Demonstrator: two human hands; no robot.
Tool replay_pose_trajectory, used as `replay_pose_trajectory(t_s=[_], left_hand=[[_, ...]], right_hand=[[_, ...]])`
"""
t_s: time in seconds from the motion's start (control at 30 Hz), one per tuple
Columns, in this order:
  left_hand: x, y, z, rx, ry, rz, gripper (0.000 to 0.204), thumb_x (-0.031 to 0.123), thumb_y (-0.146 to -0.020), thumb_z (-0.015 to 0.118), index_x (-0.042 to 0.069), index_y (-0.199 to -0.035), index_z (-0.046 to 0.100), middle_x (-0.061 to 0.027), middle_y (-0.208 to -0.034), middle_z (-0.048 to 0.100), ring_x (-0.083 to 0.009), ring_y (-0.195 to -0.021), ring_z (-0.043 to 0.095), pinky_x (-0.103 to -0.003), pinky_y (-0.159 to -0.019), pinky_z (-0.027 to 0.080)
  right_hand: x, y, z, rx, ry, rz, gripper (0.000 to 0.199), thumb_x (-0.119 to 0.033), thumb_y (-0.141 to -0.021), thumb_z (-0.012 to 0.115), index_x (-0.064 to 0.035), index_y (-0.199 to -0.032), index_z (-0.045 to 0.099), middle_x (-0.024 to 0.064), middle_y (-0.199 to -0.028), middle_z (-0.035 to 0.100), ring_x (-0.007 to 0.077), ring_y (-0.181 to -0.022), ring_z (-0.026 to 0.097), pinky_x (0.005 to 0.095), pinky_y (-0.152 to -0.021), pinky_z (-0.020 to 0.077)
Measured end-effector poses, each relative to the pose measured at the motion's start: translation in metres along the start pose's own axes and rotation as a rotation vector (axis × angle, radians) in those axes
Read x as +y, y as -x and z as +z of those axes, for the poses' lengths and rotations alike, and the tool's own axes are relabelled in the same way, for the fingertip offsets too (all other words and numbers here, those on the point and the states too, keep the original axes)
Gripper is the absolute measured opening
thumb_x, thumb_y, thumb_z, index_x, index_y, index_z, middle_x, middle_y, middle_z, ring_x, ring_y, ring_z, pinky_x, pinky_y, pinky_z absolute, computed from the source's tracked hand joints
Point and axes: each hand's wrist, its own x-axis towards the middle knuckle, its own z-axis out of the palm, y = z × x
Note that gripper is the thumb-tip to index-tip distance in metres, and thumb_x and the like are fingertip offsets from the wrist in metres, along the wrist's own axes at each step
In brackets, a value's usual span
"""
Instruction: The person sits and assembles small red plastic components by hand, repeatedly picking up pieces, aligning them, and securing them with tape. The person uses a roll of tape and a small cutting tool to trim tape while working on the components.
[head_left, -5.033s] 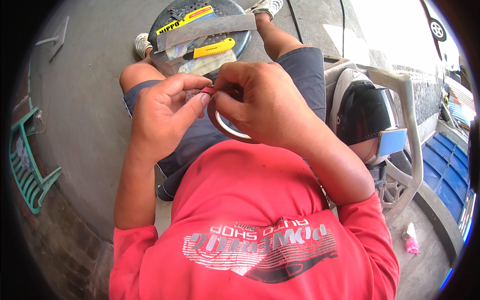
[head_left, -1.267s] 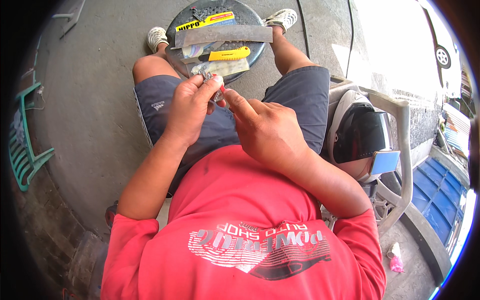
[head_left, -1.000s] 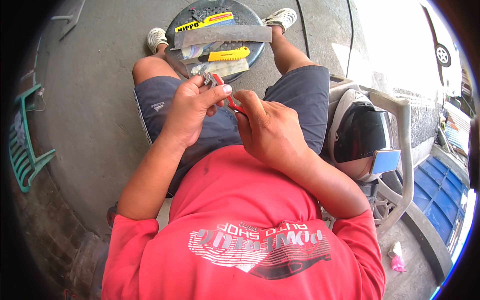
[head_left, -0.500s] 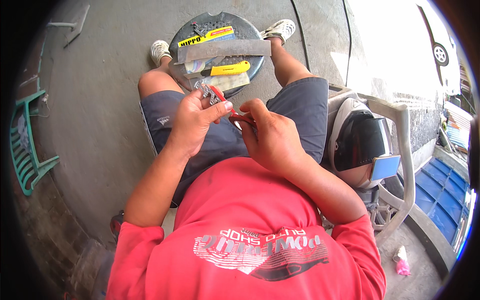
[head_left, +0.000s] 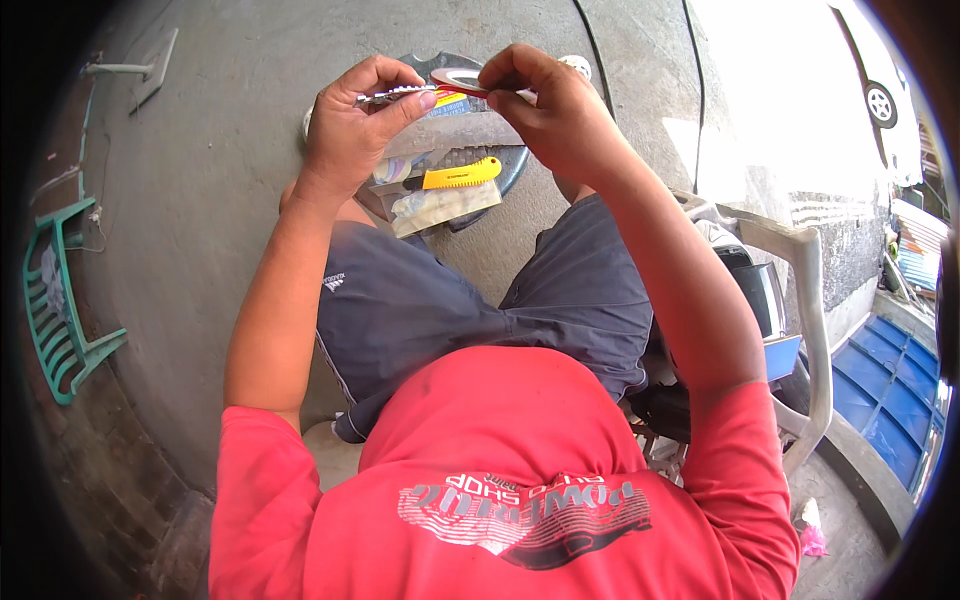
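Note:
My left hand (head_left: 355,125) pinches a thin, flat grey piece with a jagged outline (head_left: 397,93) between thumb and fingers. My right hand (head_left: 560,105) grips a narrow roll of red-edged tape (head_left: 460,77), partly hidden by its fingers. A short red strip runs between the roll and the grey piece. Both hands are raised over a dark round stool (head_left: 516,168). On it lie a yellow-handled cutter (head_left: 455,175), a pale flat packet (head_left: 445,207), a long translucent strip (head_left: 465,131) and a yellow-and-blue package (head_left: 453,105), mostly covered by my hands.
A green plastic chair (head_left: 65,300) is at the left. Beside my right arm are a light plastic chair (head_left: 815,300) and a partly hidden helmet (head_left: 765,290) with a blue phone-like slab (head_left: 782,355). Black cables (head_left: 700,100) cross the concrete floor; a white car (head_left: 890,60) is far right.
Both hands have risen away from my lap to above the stool, still holding the grey piece and the tape roll. The roll has tilted, and my forearms are more stretched out.

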Motion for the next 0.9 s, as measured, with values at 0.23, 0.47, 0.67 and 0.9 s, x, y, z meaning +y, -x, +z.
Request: replay_pose_trajectory(t_s=[0.23,0.47,0.67,0.9], left_hand=[[-0.065,-0.02,-0.015,-0.031,-0.764,0.445,0.024,-0.002,-0.086,0.086,0.009,-0.107,0.085,-0.0114,-0.115,0.082,-0.0318,-0.107,0.078,-0.038,-0.092,0.064],[-0.123,-0.01,-0.004,-0.134,-1.077,0.491,0.024,0.003,-0.09,0.082,0.009,-0.113,0.085,-0.0071,-0.114,0.082,-0.029,-0.111,0.078,-0.041,-0.097,0.066],[-0.116,0.001,-0.004,-0.208,-1.002,0.419,0.034,0.002,-0.087,0.08,0.007,-0.121,0.084,-0.0089,-0.119,0.08,-0.03,-0.117,0.076,-0.043,-0.101,0.064],[-0.117,0.017,0.005,-0.153,-1.024,0.454,0.034,0.006,-0.087,0.083,0.003,-0.121,0.083,-0.0104,-0.116,0.079,-0.0317,-0.117,0.074,-0.044,-0.104,0.062]], right_hand=[[0.087,-0.075,0.041,0.015,0.258,-0.281,0.027,-0.01,-0.1,0.068,-0.0132,-0.126,0.075,0.0099,-0.121,0.081,0.0313,-0.127,0.072,0.0492,-0.105,0.0604],[0.152,-0.086,0.075,-0.045,0.443,-0.398,0.029,-0.012,-0.099,0.071,-0.0191,-0.125,0.082,0.0017,-0.126,0.081,0.0275,-0.134,0.068,0.0459,-0.115,0.0551],[0.161,-0.084,0.079,-0.09,0.412,-0.445,0.03,-0.011,-0.096,0.073,-0.0196,-0.123,0.083,0.0005,-0.123,0.082,0.0274,-0.131,0.068,0.0447,-0.115,0.0528],[0.146,-0.078,0.07,-0.095,0.317,-0.401,0.028,-0.011,-0.094,0.075,-0.0168,-0.12,0.084,0.0022,-0.119,0.082,0.0282,-0.123,0.071,0.0444,-0.107,0.0588]])
